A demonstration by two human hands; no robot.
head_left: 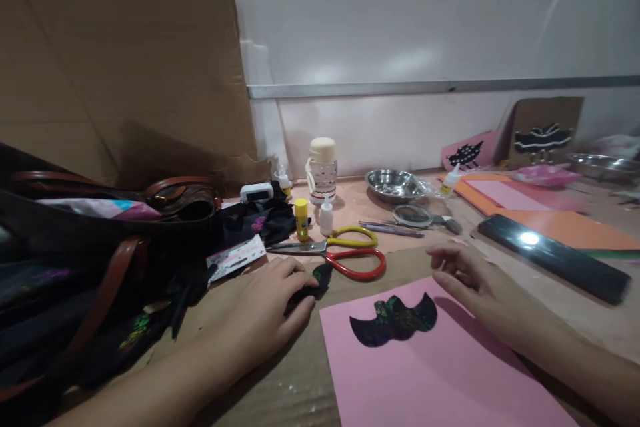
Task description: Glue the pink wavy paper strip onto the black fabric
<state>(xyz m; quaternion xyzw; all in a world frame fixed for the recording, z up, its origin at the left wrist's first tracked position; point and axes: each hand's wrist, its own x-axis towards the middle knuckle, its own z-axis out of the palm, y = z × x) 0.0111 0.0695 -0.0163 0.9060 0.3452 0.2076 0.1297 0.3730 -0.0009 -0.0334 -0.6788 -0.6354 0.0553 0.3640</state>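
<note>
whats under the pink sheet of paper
Flat brown cardboard shows along the left and far edges of the flat pink paper sheet, so it probably continues beneath. Anything else there is covered by the sheet.

Cream-capped bottle (323, 172) and steel bowl (394, 185) near a white panel (400, 133), brown-strapped dark bag (75, 247) at left.

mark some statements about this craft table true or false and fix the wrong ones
1. The black bat-shaped cutout lies on the pink paper sheet. True.
2. The left hand grips the scissors with yellow and red handles. False: the scissors lie unheld.
3. The left hand partly covers a small black piece. True.
4. The clear bottle with a cream lid lies on its side. False: it stands upright.
5. The yellow glue stick stands upright. True.
</note>
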